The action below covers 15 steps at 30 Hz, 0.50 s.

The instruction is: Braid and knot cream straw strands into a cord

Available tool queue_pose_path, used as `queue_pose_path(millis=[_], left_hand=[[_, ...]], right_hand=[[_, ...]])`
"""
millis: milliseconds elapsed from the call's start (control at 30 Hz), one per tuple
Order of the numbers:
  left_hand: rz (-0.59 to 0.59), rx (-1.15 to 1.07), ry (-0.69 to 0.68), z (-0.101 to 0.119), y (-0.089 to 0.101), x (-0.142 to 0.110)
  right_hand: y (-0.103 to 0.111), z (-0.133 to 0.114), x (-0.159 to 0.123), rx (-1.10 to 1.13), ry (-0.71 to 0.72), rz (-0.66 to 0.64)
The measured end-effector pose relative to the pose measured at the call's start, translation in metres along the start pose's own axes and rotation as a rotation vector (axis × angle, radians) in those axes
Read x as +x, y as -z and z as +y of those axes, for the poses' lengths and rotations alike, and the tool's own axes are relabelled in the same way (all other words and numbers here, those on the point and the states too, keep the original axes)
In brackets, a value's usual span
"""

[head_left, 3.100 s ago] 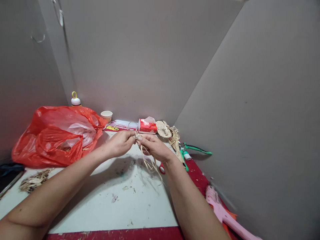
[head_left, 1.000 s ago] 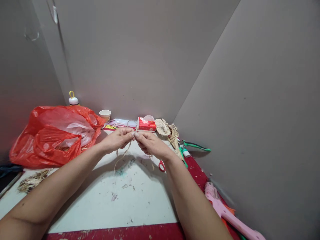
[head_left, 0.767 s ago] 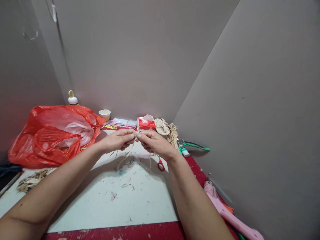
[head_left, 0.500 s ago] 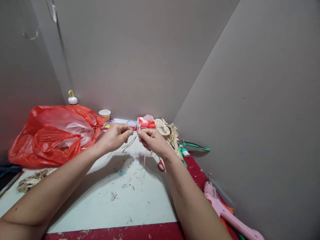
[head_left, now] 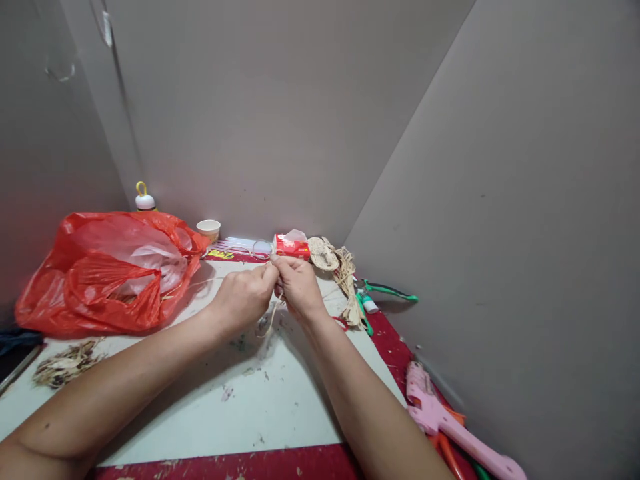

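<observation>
The left hand (head_left: 244, 298) and right hand (head_left: 299, 287) meet over the white surface (head_left: 280, 407), fingers closed on thin straw (head_left: 273, 316). A red bag (head_left: 93, 277) sits left.

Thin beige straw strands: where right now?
In the head view's centre, the thin beige straw strands are gripped where the left hand meets the right hand, ends dangling above the white tabletop.

Straw strands (head_left: 273, 316) are gripped by the left hand (head_left: 246, 295) and right hand (head_left: 300, 287), held close together over the bench (head_left: 290, 413). The bag (head_left: 100, 287) is set at left; the cup (head_left: 209, 231), tissues (head_left: 294, 249) and woven piece (head_left: 323, 255) are ranged along the back.
</observation>
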<state>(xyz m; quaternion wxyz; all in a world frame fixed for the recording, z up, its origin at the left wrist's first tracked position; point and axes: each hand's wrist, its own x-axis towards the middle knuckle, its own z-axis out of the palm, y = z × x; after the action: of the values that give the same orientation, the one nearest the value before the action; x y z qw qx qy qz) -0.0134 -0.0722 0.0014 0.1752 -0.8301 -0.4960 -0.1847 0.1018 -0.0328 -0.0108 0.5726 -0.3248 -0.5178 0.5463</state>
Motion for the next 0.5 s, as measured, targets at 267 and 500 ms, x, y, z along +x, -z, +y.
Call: queue_pose_path(millis=[267,500], left_hand=[[-0.223,-0.19,-0.115,0.009,-0.001,-0.003],[0.445,-0.933,0.233,-0.009,0.059,-0.002]], right_hand=[[0.021,0.002,0.014,0.094,-0.064,0.053],[0.04,-0.017,0.015,0.121,-0.121,-0.074]])
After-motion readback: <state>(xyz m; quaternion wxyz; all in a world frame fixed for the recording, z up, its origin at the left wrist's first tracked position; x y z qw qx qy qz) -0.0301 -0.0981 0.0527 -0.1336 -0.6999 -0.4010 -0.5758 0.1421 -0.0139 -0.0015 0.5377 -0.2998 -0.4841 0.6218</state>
